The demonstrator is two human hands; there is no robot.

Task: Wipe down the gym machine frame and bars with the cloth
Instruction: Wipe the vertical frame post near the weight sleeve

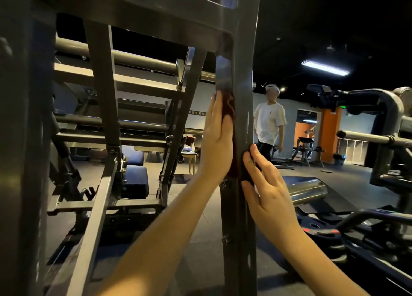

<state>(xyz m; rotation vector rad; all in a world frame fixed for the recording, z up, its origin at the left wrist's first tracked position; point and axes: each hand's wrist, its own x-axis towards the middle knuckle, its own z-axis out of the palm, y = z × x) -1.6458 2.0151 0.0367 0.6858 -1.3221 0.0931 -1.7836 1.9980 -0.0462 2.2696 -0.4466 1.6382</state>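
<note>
- Left hand (217,137), grip open and flat, presses the dark red cloth (228,108) against the upright post's (243,72) left face.
- Right hand (267,188), fingers straight, rests on the post's right side, lower.
- Post runs vertically; the wipe likely follows it.

Gym: steel machines (243,72), weight plates (321,228).

Dark gym rm w/ black ceiling (334,17), one lit strip light (325,67) at right. Grey floor (334,177), pale grey back wall (292,104), orange pillar (330,135) beside a doorway (305,121). Person in white tee (269,121) stands mid-bkgd, small wooden table (190,159) to their left.
</note>
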